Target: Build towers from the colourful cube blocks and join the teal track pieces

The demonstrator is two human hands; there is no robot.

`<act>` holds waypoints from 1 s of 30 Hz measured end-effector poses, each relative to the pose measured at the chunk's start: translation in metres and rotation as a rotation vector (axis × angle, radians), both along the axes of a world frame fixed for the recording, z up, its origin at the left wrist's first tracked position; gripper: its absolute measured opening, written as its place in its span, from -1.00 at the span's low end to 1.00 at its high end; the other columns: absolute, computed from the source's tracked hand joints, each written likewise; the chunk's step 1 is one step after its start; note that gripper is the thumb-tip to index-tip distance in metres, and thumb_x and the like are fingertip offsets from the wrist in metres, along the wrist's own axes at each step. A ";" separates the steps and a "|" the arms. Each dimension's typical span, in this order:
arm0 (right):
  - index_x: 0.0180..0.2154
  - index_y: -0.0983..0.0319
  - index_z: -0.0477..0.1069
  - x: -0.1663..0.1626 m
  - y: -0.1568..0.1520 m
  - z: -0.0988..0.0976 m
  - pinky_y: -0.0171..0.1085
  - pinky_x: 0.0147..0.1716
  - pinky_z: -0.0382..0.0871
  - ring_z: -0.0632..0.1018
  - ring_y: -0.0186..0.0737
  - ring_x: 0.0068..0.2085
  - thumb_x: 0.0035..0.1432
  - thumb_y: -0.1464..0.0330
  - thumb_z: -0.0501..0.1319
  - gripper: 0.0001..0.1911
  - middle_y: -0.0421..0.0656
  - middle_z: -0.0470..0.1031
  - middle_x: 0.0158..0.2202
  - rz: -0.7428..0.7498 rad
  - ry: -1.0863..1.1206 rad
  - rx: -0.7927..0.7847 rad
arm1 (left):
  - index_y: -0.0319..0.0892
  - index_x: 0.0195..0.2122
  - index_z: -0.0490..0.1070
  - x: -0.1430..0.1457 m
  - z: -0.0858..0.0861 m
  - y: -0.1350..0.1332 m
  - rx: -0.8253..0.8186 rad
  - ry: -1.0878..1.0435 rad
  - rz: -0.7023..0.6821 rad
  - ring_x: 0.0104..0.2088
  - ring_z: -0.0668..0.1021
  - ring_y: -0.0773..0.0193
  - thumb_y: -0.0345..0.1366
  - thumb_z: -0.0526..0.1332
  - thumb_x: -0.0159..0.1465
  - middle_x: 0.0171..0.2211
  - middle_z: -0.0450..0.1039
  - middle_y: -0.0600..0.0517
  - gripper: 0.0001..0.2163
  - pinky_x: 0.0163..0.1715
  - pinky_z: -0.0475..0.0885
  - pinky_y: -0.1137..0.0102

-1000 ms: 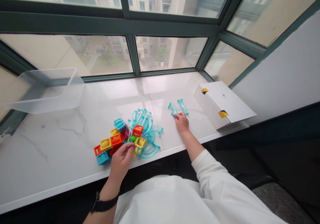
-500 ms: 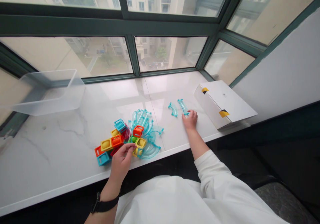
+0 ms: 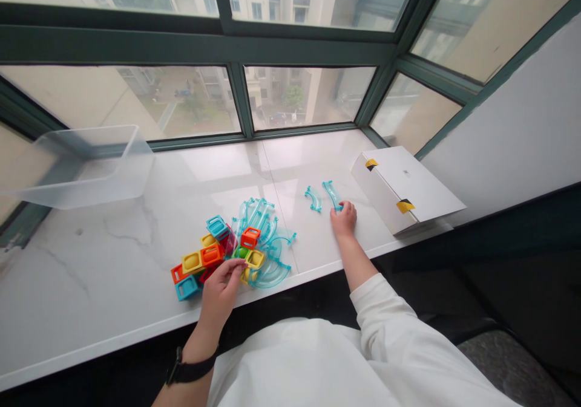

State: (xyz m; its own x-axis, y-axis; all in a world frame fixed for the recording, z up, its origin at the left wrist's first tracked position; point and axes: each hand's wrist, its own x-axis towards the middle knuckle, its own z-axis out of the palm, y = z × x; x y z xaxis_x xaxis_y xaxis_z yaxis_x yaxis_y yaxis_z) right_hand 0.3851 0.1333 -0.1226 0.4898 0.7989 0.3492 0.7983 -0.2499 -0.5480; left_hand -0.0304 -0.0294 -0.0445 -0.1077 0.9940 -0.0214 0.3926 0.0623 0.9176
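Big windows with dark green frames (image 3: 227, 50) look out on tall buildings, and under them runs a long white stone sill (image 3: 91, 262) with thin gray lines in it. A clear plastic tub (image 3: 86, 168) sits at the far left, and a white box (image 3: 403, 189) with yellow and black tape lies at the right, near the wall.

In the middle is a messy pile of bright blocks (image 3: 204, 262) — orange, yellow, blue and green, with square holes in them. Clear blue curvy track pieces (image 3: 272, 272) lie mixed in with the blocks and spread out to their right. Two more track pieces sit alone farther right: a short bent one (image 3: 313, 199) and a longer one (image 3: 333, 194).

The left hand (image 3: 220, 289), with a black wrist strap (image 3: 188, 371) below it, has its fingers bent over the near edge of the pile, touching it — you can't tell if it has hold of anything. The right hand (image 3: 344, 221), coming out of a white sleeve (image 3: 385, 328), rests on the sill with its fingers curled a little. Its fingertips are at the bottom end of the longer track piece, but you can't tell if they are gripping it.
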 end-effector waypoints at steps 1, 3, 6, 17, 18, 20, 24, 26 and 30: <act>-0.04 0.20 0.36 0.000 0.000 0.000 -0.02 0.12 0.35 0.48 0.12 0.04 0.19 0.32 0.24 -0.71 0.09 0.51 0.01 0.003 0.001 -0.002 | -0.08 -0.04 0.63 0.000 0.000 0.000 0.003 0.001 0.000 -0.05 0.72 0.06 0.01 0.26 0.40 -0.07 0.71 -0.06 -0.68 0.03 0.61 0.25; -0.03 0.20 0.36 0.000 -0.001 0.000 -0.02 0.14 0.35 0.48 0.11 0.05 0.20 0.32 0.24 -0.71 0.09 0.50 0.02 0.010 0.003 -0.007 | -0.08 -0.05 0.63 0.000 0.000 0.000 0.007 0.003 0.003 -0.06 0.72 0.06 0.01 0.26 0.40 -0.08 0.71 -0.05 -0.68 0.02 0.61 0.25; -0.02 0.21 0.37 0.000 -0.001 0.001 -0.01 0.16 0.36 0.48 0.12 0.06 0.19 0.33 0.24 -0.69 0.11 0.49 0.04 0.011 0.011 -0.008 | -0.09 -0.06 0.63 0.001 0.001 -0.001 0.005 -0.007 0.008 -0.06 0.72 0.06 0.01 0.27 0.39 -0.09 0.71 -0.05 -0.69 0.02 0.62 0.24; 0.01 0.13 0.61 -0.013 -0.008 0.009 0.11 0.33 0.24 0.39 0.14 0.26 0.31 0.31 0.28 -0.73 0.06 0.42 0.19 0.233 -0.175 0.122 | -0.11 -0.07 0.63 0.003 0.001 0.001 0.013 -0.006 0.013 -0.07 0.73 0.06 0.02 0.26 0.39 -0.10 0.72 -0.06 -0.67 -0.01 0.64 0.25; 0.00 0.10 0.64 -0.016 -0.009 0.009 0.11 0.35 0.21 0.38 0.12 0.26 0.33 0.29 0.28 -0.75 0.04 0.43 0.19 0.284 -0.204 0.129 | -0.11 -0.07 0.63 0.003 0.001 0.001 0.012 -0.006 0.014 -0.07 0.73 0.06 0.02 0.26 0.39 -0.10 0.72 -0.06 -0.66 -0.01 0.64 0.26; -0.02 0.05 0.68 -0.019 -0.009 0.010 0.13 0.40 0.13 0.38 0.10 0.29 0.35 0.28 0.30 -0.77 0.00 0.45 0.20 0.348 -0.251 0.134 | -0.11 -0.08 0.63 0.003 0.001 0.001 0.014 -0.003 0.015 -0.08 0.74 0.06 0.03 0.26 0.39 -0.11 0.72 -0.05 -0.67 -0.02 0.64 0.26; -0.10 0.02 0.72 -0.021 -0.009 0.009 0.24 0.45 -0.02 0.36 0.12 0.32 0.36 0.30 0.30 -0.80 -0.04 0.51 0.20 0.353 -0.268 0.098 | -0.09 -0.09 0.64 0.003 0.002 0.001 0.023 0.012 0.015 -0.08 0.73 0.06 0.01 0.25 0.39 -0.12 0.72 -0.03 -0.69 -0.03 0.64 0.26; -0.13 0.01 0.72 -0.021 -0.009 0.008 0.26 0.46 -0.06 0.37 0.12 0.32 0.37 0.31 0.29 -0.80 -0.06 0.55 0.16 0.353 -0.256 0.089 | -0.08 -0.09 0.64 0.003 0.002 0.001 0.022 0.015 0.012 -0.08 0.73 0.08 -0.01 0.25 0.40 -0.12 0.72 -0.02 -0.70 -0.02 0.64 0.27; -0.14 0.01 0.71 -0.019 -0.009 0.005 0.30 0.47 -0.13 0.41 0.10 0.30 0.39 0.33 0.27 -0.79 -0.09 0.63 0.06 0.374 -0.242 0.092 | -0.09 -0.08 0.64 0.003 0.001 0.001 0.020 0.017 0.013 -0.07 0.73 0.07 -0.02 0.25 0.40 -0.11 0.72 -0.03 -0.71 -0.02 0.63 0.27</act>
State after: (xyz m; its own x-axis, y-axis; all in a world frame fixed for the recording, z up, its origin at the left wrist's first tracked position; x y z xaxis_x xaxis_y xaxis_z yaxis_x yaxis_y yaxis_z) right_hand 0.3658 0.1247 -0.1172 0.0692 0.8656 0.4959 0.9324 0.1206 -0.3407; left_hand -0.0278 -0.0287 -0.0437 -0.1212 0.9926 0.0001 0.4071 0.0496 0.9120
